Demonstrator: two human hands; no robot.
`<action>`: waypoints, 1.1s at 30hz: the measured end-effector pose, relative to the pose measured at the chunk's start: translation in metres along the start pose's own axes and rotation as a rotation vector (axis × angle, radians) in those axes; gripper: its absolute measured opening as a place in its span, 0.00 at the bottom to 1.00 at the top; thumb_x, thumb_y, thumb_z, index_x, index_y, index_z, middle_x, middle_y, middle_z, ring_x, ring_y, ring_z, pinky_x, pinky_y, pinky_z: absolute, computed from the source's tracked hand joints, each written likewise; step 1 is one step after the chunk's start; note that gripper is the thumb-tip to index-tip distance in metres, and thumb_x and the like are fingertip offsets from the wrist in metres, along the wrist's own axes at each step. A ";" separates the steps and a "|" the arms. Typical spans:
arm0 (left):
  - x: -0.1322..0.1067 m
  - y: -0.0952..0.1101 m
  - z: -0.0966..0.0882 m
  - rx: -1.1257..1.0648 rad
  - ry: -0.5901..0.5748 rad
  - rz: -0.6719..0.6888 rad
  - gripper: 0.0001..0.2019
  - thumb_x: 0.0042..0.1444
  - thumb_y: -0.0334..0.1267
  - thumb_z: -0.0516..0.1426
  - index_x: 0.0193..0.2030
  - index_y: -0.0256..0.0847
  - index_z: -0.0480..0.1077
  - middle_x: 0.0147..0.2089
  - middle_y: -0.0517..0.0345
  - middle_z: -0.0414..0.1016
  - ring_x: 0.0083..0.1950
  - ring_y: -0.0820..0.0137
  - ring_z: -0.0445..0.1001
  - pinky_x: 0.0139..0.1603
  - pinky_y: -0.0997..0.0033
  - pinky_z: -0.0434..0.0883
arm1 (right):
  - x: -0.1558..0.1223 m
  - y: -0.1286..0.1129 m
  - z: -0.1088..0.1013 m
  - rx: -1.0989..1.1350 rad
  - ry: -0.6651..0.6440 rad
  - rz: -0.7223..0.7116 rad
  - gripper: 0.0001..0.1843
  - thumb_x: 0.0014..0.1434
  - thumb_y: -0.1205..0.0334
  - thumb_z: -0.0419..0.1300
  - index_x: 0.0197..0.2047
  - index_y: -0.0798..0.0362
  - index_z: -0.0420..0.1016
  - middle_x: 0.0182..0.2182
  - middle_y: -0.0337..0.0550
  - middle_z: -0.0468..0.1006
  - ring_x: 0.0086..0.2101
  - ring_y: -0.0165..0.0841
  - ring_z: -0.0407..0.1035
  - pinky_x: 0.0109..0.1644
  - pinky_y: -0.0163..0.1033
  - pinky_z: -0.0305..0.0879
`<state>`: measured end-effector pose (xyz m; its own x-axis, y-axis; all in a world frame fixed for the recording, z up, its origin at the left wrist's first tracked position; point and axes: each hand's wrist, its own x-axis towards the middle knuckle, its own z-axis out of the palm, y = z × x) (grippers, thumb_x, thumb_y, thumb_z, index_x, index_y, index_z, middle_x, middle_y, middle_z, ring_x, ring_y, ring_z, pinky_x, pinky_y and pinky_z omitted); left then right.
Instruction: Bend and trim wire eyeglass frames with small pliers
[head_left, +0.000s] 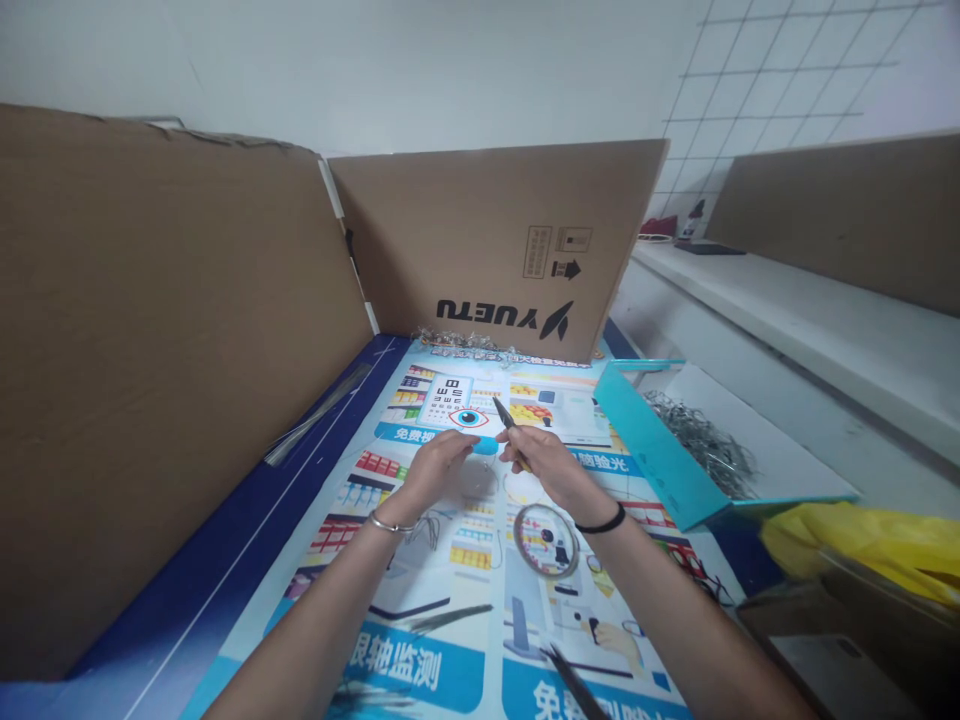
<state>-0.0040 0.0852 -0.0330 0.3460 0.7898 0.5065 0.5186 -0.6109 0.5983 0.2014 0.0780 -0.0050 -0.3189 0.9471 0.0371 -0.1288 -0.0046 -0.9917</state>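
My right hand (544,460) is closed around a pair of pliers (504,412), whose dark pointed jaws aim forward and left; a bit of yellowish handle shows by the palm. Just left of it, my left hand (441,468) has thumb and fingers pinched together. Whatever lies in that pinch is too thin or hidden to make out. The two hands are close but apart, over the printed sheet (480,590). Below the right hand lies a ring-shaped coil (517,560). A second dark pointed tool (574,682) rests near the front edge of view.
An open turquoise box (660,460) at the right holds a heap of thin silvery wire pieces (701,440). Cardboard panels (465,230) stand behind and at left. More wire scraps (469,340) lie along the back. Yellow plastic (862,540) sits at front right.
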 end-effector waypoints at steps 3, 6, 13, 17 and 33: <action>0.001 0.001 0.001 -0.046 0.066 -0.045 0.11 0.58 0.33 0.50 0.42 0.45 0.73 0.39 0.55 0.76 0.41 0.68 0.72 0.43 0.68 0.67 | -0.001 0.002 0.003 -0.012 0.017 0.033 0.19 0.54 0.46 0.58 0.37 0.54 0.76 0.25 0.41 0.72 0.29 0.29 0.65 0.31 0.34 0.60; 0.003 0.004 0.002 -0.081 0.119 -0.121 0.09 0.56 0.32 0.52 0.38 0.44 0.74 0.36 0.57 0.76 0.39 0.69 0.72 0.41 0.69 0.67 | -0.002 0.004 0.007 -0.011 0.031 0.069 0.19 0.53 0.45 0.58 0.37 0.53 0.76 0.26 0.41 0.72 0.30 0.30 0.66 0.31 0.34 0.61; 0.006 0.008 0.003 -0.298 0.248 -0.380 0.05 0.48 0.33 0.56 0.30 0.42 0.73 0.28 0.59 0.73 0.29 0.71 0.70 0.32 0.72 0.66 | -0.001 0.008 0.007 0.029 0.042 0.084 0.20 0.52 0.44 0.59 0.36 0.53 0.75 0.23 0.38 0.69 0.31 0.32 0.68 0.29 0.33 0.60; 0.007 0.008 0.003 -0.435 0.254 -0.488 0.03 0.48 0.35 0.55 0.28 0.40 0.70 0.24 0.62 0.68 0.24 0.74 0.66 0.26 0.75 0.63 | -0.001 0.007 0.008 -0.001 0.030 0.071 0.20 0.52 0.44 0.59 0.36 0.54 0.75 0.23 0.39 0.69 0.31 0.32 0.68 0.28 0.33 0.60; 0.005 0.013 0.004 -0.640 0.193 -0.610 0.08 0.48 0.39 0.58 0.26 0.39 0.62 0.19 0.65 0.64 0.21 0.77 0.61 0.23 0.77 0.58 | 0.000 0.007 0.006 -0.033 0.090 0.057 0.20 0.53 0.45 0.58 0.37 0.54 0.74 0.23 0.40 0.71 0.29 0.30 0.67 0.28 0.33 0.61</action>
<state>0.0080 0.0818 -0.0253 -0.0131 0.9987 0.0492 0.0148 -0.0490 0.9987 0.1949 0.0758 -0.0114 -0.2390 0.9706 -0.0291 -0.0818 -0.0500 -0.9954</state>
